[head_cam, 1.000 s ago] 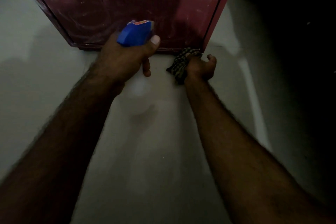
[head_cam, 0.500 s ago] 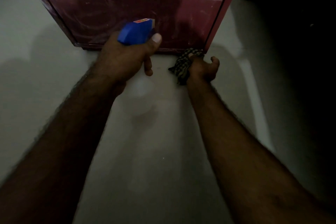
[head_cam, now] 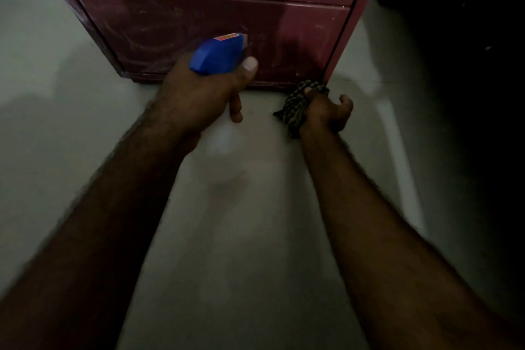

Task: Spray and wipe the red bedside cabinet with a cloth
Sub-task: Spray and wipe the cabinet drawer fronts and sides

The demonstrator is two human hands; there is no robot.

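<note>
My left hand (head_cam: 199, 99) grips the blue spray bottle (head_cam: 217, 54) at frame centre, nozzle toward the red bedside cabinet (head_cam: 216, 23) filling the upper frame. My right hand (head_cam: 326, 113) clutches the checked cloth (head_cam: 295, 106), bunched on the floor (head_cam: 241, 236) at the cabinet's lower right corner.

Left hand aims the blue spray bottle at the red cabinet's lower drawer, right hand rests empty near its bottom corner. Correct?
Not empty: in the head view the right hand grips a checked cloth at the cabinet's bottom corner. The left hand and spray bottle are as stated.
</note>
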